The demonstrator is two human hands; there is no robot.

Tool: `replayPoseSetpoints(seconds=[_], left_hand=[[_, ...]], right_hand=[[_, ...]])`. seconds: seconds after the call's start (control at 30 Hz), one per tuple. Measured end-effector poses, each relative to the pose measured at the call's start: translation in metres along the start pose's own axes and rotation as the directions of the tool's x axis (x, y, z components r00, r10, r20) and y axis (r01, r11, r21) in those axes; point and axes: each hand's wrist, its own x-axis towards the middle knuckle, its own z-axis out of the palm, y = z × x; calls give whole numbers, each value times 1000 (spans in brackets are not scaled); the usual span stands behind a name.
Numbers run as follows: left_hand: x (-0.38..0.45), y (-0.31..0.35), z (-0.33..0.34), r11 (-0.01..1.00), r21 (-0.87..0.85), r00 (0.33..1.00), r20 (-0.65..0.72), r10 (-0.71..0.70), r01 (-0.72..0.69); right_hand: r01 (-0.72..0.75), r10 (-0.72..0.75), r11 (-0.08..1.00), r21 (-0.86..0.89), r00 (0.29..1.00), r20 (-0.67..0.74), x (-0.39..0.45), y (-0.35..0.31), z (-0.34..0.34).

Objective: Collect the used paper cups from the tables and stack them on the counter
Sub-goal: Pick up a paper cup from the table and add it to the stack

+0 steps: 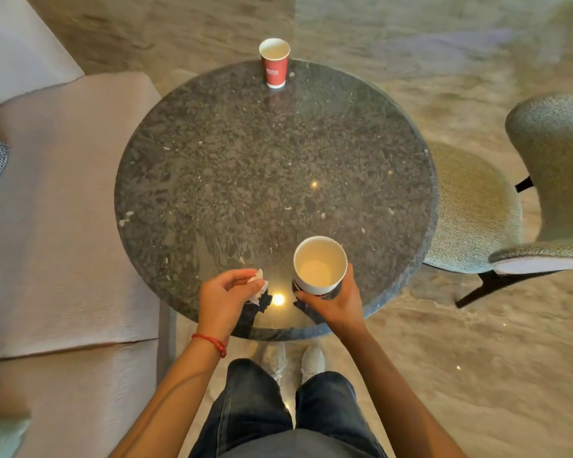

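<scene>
A round dark stone table (245, 166) fills the middle of the view. At its far edge a red paper cup (274, 64) stands upright and looks empty. Over the near edge my right hand (336, 300) grips a white paper cup (320, 264) from below; its inside is empty. My left hand (227, 297) is just left of it, fingers pinched on a crumpled white tissue (258, 282) above the tabletop.
A long beige sofa (63, 209) runs along the table's left side. A green-grey upholstered chair (477, 206) stands at the right, close to the table edge. My legs and shoes are below the near edge. The floor is brown patterned stone.
</scene>
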Motion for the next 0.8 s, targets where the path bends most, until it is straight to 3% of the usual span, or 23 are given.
replayPoseSetpoints(seconds=[0.2,0.4,0.57,0.8], left_hand=[[-1,-7,-5,1000,14,1000,-13,-27,27],[-1,-2,-2,1000,19,1000,18,-19,19],[-2,5,18,999,52,991,131,8,-14],[-22,14,81,989,132,928,371,11,-64]], right_hand=[[-19,15,996,-85,998,-54,-1,14,10],[-1,1,1000,3,995,-96,-7,5,7],[-32,45,995,98,990,-137,-18,-3,-15],[-64,121,985,162,920,-372,-60,2,-70]])
